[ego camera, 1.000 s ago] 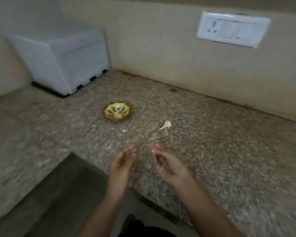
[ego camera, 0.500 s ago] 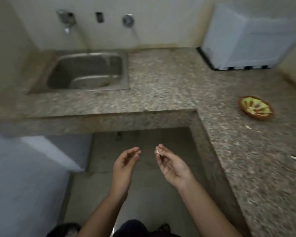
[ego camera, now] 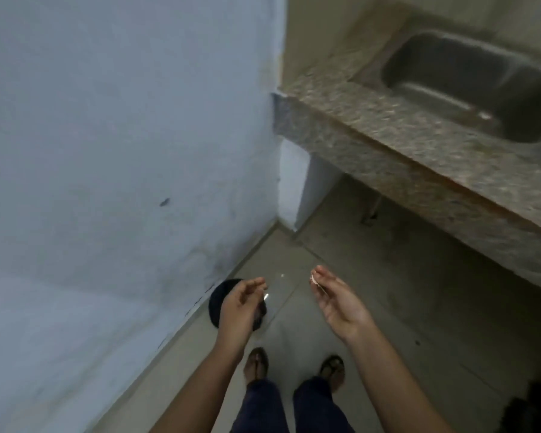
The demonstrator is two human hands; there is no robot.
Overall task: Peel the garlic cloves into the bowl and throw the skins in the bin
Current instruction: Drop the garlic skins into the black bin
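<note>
Right hand (ego camera: 336, 303) pinches what seems papery skin (ego camera: 313, 279).

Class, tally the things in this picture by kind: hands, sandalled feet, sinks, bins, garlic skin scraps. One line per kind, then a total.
Bare hands: 2 (left hand, right hand)
Feet in dark sandals: 2
Grey steel sink: 1
Dark round bin on the floor: 1
Pale garlic skin scrap, pinched in the right hand: 1
Total: 7
</note>
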